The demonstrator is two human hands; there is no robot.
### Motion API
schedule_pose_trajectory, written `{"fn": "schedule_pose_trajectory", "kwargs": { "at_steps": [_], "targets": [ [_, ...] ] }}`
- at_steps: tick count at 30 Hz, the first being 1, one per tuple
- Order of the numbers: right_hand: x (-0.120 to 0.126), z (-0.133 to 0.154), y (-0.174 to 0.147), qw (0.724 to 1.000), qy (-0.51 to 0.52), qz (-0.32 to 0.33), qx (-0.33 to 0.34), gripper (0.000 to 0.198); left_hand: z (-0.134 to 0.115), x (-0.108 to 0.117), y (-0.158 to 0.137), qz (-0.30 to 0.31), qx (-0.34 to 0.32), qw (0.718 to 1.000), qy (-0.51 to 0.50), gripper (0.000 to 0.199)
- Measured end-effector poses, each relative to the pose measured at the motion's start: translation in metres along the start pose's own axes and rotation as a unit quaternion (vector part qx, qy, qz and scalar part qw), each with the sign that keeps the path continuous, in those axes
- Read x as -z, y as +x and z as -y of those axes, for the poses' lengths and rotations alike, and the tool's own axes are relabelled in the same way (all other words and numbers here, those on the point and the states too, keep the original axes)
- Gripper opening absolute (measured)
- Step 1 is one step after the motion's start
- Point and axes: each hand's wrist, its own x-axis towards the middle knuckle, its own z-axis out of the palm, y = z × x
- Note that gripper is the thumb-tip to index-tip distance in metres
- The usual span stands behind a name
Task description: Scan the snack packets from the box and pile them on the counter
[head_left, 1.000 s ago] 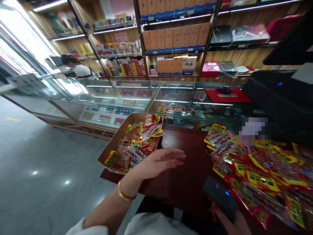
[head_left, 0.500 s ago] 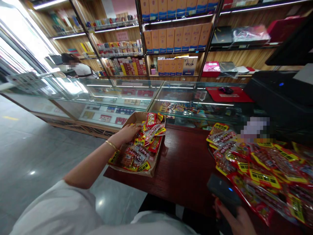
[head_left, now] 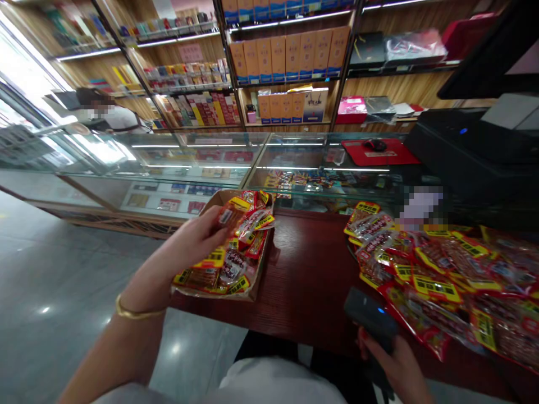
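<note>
My left hand (head_left: 206,233), with a gold bangle on its wrist, grips a red and yellow snack packet (head_left: 231,216) just above a cardboard box (head_left: 244,293). Similar shiny snack packets (head_left: 233,266) fill the box, which stands at the left end of the dark red wooden counter (head_left: 301,280). In my right hand (head_left: 389,356) is a black handheld barcode scanner (head_left: 370,314) with a small blue light. Its head points left over the counter's front edge. Beside the scanner, a large heap of snack packets (head_left: 438,280) covers the counter's right side.
A glass display case (head_left: 202,154) runs behind the counter, with a mouse (head_left: 374,145) on a red mat (head_left: 389,154). Black checkout equipment (head_left: 446,146) stands at the right. Boxed goods line the shelves (head_left: 290,81). Another person (head_left: 120,118) is at the far left.
My left hand has lifted out of the box towards me, bringing up a snack packet. My right hand keeps holding the scanner. The whole view has shifted slightly.
</note>
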Motion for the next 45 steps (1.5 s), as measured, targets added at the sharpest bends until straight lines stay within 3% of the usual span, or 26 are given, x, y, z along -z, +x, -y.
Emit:
{"fn": "schedule_pose_trajectory", "kwargs": {
  "at_steps": [3,5,8,10,14,18,25,34,40,45],
  "targets": [
    [-0.004,0.014,-0.003,1.000,0.001,-0.003,0.005,0.055,-0.023,-0.083,-0.015,0.140,0.008,0.962,-0.236,0.050],
    [-0.007,0.022,-0.007,0.999,-0.018,-0.024,0.011,0.052,-0.022,-0.145,-0.015,0.209,0.010,0.934,-0.290,0.050],
    [-0.008,0.031,-0.018,0.994,-0.078,-0.069,0.024,0.042,-0.006,-0.215,-0.008,0.208,0.033,0.923,-0.322,0.045],
    [-0.006,0.039,-0.028,0.988,-0.118,-0.089,0.049,0.038,0.006,-0.238,-0.003,0.230,0.062,0.908,-0.344,0.043],
    [0.000,0.054,-0.043,0.976,-0.168,-0.108,0.091,0.037,0.023,-0.244,-0.002,0.302,0.106,0.862,-0.392,0.048],
    [0.001,0.062,-0.044,0.964,-0.207,-0.108,0.123,0.036,0.030,-0.241,-0.002,0.309,0.157,0.837,-0.422,0.057],
    [0.003,0.063,-0.037,0.956,-0.260,-0.056,0.128,0.035,0.030,-0.245,0.002,0.314,0.171,0.827,-0.435,0.057],
    [0.010,0.067,-0.044,0.955,-0.270,-0.041,0.118,0.037,0.030,-0.243,0.004,0.326,0.161,0.830,-0.423,0.043],
    [0.009,0.075,-0.048,0.974,-0.193,-0.056,0.103,0.025,0.024,-0.240,0.004,0.307,0.194,0.827,-0.429,0.057],
    [-0.002,0.056,-0.019,0.997,0.053,-0.057,0.030,0.032,0.017,-0.234,0.009,0.235,0.259,0.817,-0.458,0.056]
  ]
}}
